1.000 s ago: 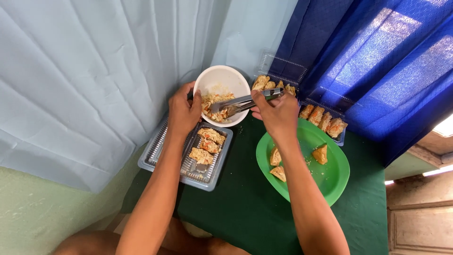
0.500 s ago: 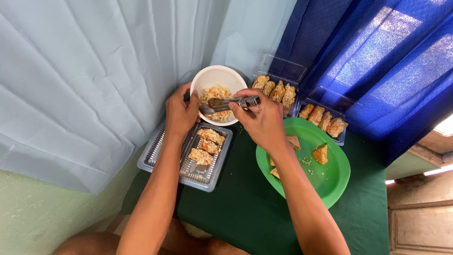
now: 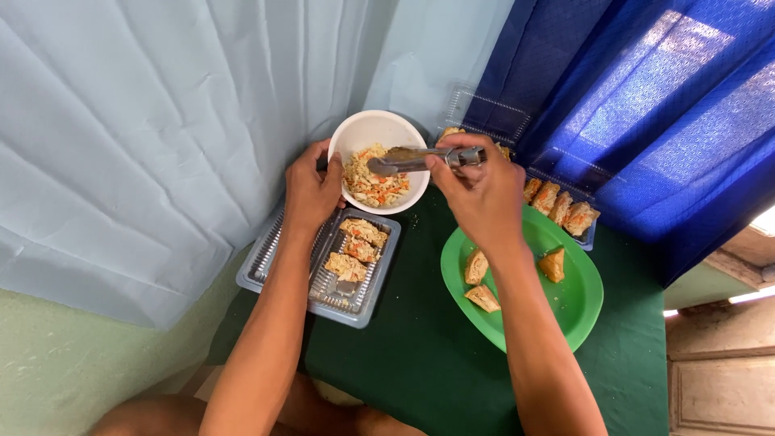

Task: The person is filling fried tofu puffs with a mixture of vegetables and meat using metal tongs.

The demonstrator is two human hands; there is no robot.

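Nearest the camera, bare knees at the bottom edge, cut off by the frame, then a table point(image 3: 420, 355) under dark green cloth. On it to the left, a clear plastic tray point(image 3: 266, 270) with ribbed floor, carrying three filled pieces point(image 3: 355, 246) in a row down one lane, presumably set there for packing; the other lane partly hidden under the left forearm. To the right, a green plate point(image 3: 577, 303) with three fried wedges point(image 3: 484, 297), kept just beside the working hand, within easy reach. Further up, the left hand point(image 3: 313, 192) wrapped around the near rim of a white bowl point(image 3: 373, 129), grip closed on that rim, most likely to steady it against scooping. Inside the bowl, a shredded filling point(image 3: 375, 184) of pale strands and orange flecks, filling the lower half. Above it, the right hand point(image 3: 478, 194) pinched shut on the handle of metal tongs point(image 3: 412, 159), held level with the tips just over the filling; impossible to say whether any filling sits between the tips. Beyond the right hand, a second clear tray point(image 3: 588, 236) with a row of browned pieces point(image 3: 561, 208), its left end hidden behind the knuckles. Farthest back, an open clear lid point(image 3: 488, 113) against a dark blue curtain point(image 3: 646, 97), and a pale blue curtain point(image 3: 161, 121) across the left; below it a green wall, its foot out of view.
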